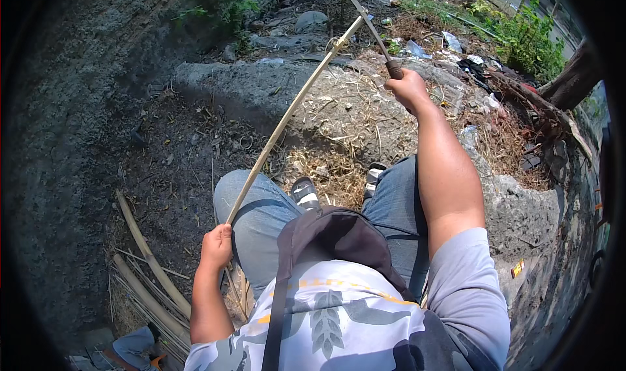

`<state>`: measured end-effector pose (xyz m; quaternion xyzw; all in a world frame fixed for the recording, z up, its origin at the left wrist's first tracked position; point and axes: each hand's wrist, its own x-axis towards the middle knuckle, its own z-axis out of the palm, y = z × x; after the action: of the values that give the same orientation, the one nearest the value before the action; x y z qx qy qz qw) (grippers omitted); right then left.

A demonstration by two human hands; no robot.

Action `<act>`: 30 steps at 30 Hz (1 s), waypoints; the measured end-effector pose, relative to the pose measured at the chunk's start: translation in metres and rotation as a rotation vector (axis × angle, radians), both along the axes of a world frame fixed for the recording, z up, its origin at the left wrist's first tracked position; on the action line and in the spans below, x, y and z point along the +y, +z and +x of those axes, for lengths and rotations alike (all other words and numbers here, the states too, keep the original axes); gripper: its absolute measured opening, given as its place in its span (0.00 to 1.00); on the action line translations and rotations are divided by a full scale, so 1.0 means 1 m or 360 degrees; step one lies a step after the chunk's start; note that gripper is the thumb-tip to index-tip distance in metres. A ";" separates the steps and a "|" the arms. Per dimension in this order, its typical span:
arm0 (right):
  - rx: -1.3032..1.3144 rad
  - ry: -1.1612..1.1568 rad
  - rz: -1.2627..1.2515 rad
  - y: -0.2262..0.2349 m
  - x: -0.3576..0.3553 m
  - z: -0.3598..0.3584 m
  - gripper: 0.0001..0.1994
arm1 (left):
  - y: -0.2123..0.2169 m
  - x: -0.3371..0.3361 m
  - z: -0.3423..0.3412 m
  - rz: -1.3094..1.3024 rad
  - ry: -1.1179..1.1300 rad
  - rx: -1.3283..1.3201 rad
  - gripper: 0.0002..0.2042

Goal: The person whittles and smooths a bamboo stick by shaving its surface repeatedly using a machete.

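Observation:
My left hand (216, 247) is closed around the lower end of a long, pale strip (287, 113), which looks like split bamboo. The strip slants up and to the right past my left knee, bending slightly. Out ahead, my right hand (409, 90) grips the dark handle of a machete (373, 27), its long narrow blade pointing up and to the left. The strip's far end meets or crosses the blade near its middle; whether they touch I cannot tell. Small curled shavings hang by that end.
Bamboo poles and thin strips (153, 267) lie at my left. Dry shavings (332, 175) litter the ground around my sandals (304, 192). A rough wall (65, 143) rises at the left; a stone ledge (241, 84) is ahead. A tree trunk (574, 77) and scattered litter are at the right.

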<state>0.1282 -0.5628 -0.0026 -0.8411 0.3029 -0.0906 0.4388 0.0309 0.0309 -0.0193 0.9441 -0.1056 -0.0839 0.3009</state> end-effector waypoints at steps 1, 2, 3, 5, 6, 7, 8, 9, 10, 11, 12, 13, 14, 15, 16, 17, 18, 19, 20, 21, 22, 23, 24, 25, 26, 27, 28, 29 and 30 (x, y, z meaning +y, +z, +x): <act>0.0002 0.0001 0.0000 0.001 0.001 0.000 0.18 | 0.000 0.000 -0.001 -0.0002 0.0008 0.0011 0.27; 0.0004 0.0006 -0.0018 0.002 0.003 0.001 0.18 | 0.000 0.000 -0.002 -0.0002 0.0009 0.0013 0.27; 0.0007 0.0011 -0.0035 0.003 0.004 0.001 0.18 | 0.000 0.001 -0.002 -0.0019 0.0014 -0.0007 0.27; -0.0017 0.0008 -0.0044 -0.001 0.001 0.002 0.18 | -0.001 0.001 -0.002 -0.0039 0.0018 -0.0028 0.27; -0.0042 0.0004 -0.0050 -0.003 0.000 0.003 0.18 | -0.002 0.001 -0.001 -0.0012 0.0010 -0.0024 0.27; -0.0041 0.0008 -0.0050 -0.003 0.001 0.003 0.18 | -0.002 0.001 0.000 0.0017 0.0005 -0.0020 0.27; -0.0054 0.0021 -0.0054 -0.002 0.003 0.003 0.18 | -0.001 0.001 -0.001 0.0017 0.0009 -0.0019 0.27; -0.0066 0.0032 -0.0058 -0.001 0.004 0.003 0.19 | 0.000 0.000 -0.002 0.0019 0.0014 -0.0022 0.27; -0.0066 0.0030 -0.0058 0.000 0.004 0.003 0.19 | 0.000 0.000 -0.002 0.0020 0.0015 -0.0024 0.27; -0.0068 0.0066 -0.0087 0.000 0.005 0.003 0.18 | 0.000 0.000 -0.001 0.0021 0.0013 -0.0024 0.27; -0.0070 0.0101 -0.0116 0.001 0.006 0.003 0.18 | -0.001 0.001 -0.001 0.0016 0.0008 -0.0035 0.26; -0.0070 0.0098 -0.0116 0.002 0.007 0.003 0.18 | -0.002 0.001 -0.001 0.0010 0.0005 -0.0045 0.26; -0.0096 0.0097 -0.0270 0.002 0.008 0.002 0.17 | -0.002 0.001 -0.001 0.0011 0.0003 -0.0045 0.26; -0.0121 0.0094 -0.0424 0.003 0.010 0.002 0.17 | -0.002 0.001 -0.002 0.0014 0.0006 -0.0034 0.26; -0.0121 0.0096 -0.0422 0.009 0.015 0.000 0.17 | -0.002 0.002 -0.002 0.0019 0.0014 -0.0024 0.26; -0.0146 0.0027 -0.0516 0.020 0.023 -0.004 0.16 | -0.001 0.001 -0.002 0.0021 0.0013 -0.0022 0.26; -0.0170 -0.0042 -0.0610 0.025 0.027 -0.007 0.16 | 0.001 0.000 -0.002 0.0014 0.0014 0.0000 0.26; -0.0170 -0.0045 -0.0609 0.023 0.025 -0.007 0.16 | 0.003 0.000 -0.003 0.0006 0.0013 0.0020 0.26; -0.0240 -0.0036 -0.0592 0.019 0.024 -0.005 0.16 | 0.002 0.003 -0.002 0.0007 0.0011 0.0019 0.26; -0.0310 -0.0025 -0.0575 0.014 0.022 -0.003 0.16 | -0.001 0.010 0.001 -0.0046 -0.0013 0.0090 0.26; -0.0307 -0.0027 -0.0575 0.008 0.020 0.003 0.16 | -0.002 0.017 0.003 -0.0100 -0.0039 0.0164 0.26; -0.0166 -0.0013 -0.0168 0.002 0.017 0.009 0.17 | -0.002 0.023 0.003 -0.0101 -0.0043 0.0170 0.26; -0.0024 0.0001 0.0239 -0.004 0.014 0.012 0.17 | -0.001 0.029 0.002 -0.0262 0.0060 0.0230 0.26; 0.0052 -0.0053 0.0445 0.003 0.023 0.012 0.19 | 0.001 0.034 -0.005 -0.0418 0.0192 0.0290 0.26; 0.0056 -0.0062 0.0439 -0.008 0.014 0.010 0.19 | 0.019 0.022 -0.002 -0.0282 0.0280 0.0255 0.27; 0.0121 -0.0154 0.0593 -0.029 -0.002 0.008 0.15 | 0.033 0.007 0.001 -0.0135 0.0314 0.0179 0.28; 0.0181 -0.0228 0.0753 -0.050 -0.014 0.008 0.13 | 0.044 -0.001 0.003 0.0017 0.0363 0.0094 0.28; 0.0308 -0.0242 0.0700 -0.067 -0.028 0.004 0.13 | 0.050 -0.002 0.005 0.0019 0.0373 0.0091 0.28; 0.0433 -0.0259 0.0643 -0.077 -0.036 -0.001 0.12 | 0.053 -0.003 0.007 0.0335 0.0314 0.0023 0.28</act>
<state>0.1273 -0.5992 -0.0800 -0.7136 0.4378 0.0507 0.5445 0.0377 0.0277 0.0337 0.9755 -0.0008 -0.0714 0.2079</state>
